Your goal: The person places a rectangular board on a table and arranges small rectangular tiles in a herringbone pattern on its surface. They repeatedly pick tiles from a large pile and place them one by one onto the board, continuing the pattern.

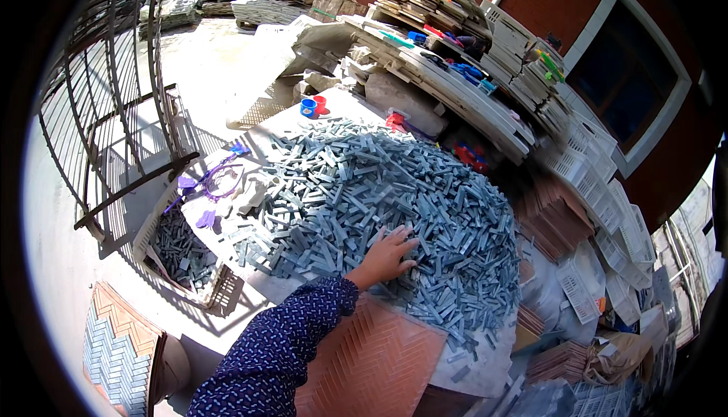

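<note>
My left hand, in a dark blue patterned sleeve, rests palm down on the near edge of a large heap of grey stone strips. Its fingers are spread and touch the strips; I see nothing gripped in it. Just below the hand lies an orange-red panel with a herringbone pattern of slots, and no strips sit in its visible part. My forearm covers its left side. My right hand is out of view.
At lower left, another herringbone panel is largely filled with grey strips. A white crate holds more strips. Beside the heap lie a purple hoop-shaped item and a blue cup. Stacked red panels, white crates and a metal railing surround the table.
</note>
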### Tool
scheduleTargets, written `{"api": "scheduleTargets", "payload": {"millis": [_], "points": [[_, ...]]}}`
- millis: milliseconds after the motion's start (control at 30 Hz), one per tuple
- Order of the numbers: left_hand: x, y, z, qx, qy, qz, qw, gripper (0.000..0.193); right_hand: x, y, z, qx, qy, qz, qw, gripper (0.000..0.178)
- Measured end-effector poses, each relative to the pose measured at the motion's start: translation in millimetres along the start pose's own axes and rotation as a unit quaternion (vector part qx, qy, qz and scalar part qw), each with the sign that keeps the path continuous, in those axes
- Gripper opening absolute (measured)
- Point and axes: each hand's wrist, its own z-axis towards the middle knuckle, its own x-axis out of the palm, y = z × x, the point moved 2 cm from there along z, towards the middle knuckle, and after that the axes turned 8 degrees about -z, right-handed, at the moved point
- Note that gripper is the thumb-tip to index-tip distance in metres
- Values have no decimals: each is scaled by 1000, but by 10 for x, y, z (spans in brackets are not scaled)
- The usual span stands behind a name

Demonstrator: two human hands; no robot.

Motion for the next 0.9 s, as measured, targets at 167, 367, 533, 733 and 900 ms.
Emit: {"api": "scheduleTargets", "payload": {"millis": [167,367,533,733,900], "points": [[-1103,621,-764,-171,-164,225,945,66,-33,-65,55,7,-4,3,1000,33],[-1401,1097,-1444,-243,-177,180,937,72,-12,-63,134,-4,-2,7,1000,34],[-1032,1029,-1033,-278,-250,130,919,54,-7,-100,193,-9,4,2,1000,35],[-915,1067,-867,-252,-296,109,915,41,-75,-142,277,-2,18,-7,1000,36],[-725,723,-677,-97,-108,63,987,49,-132,-120,199,17,58,-13,998,37]]}}
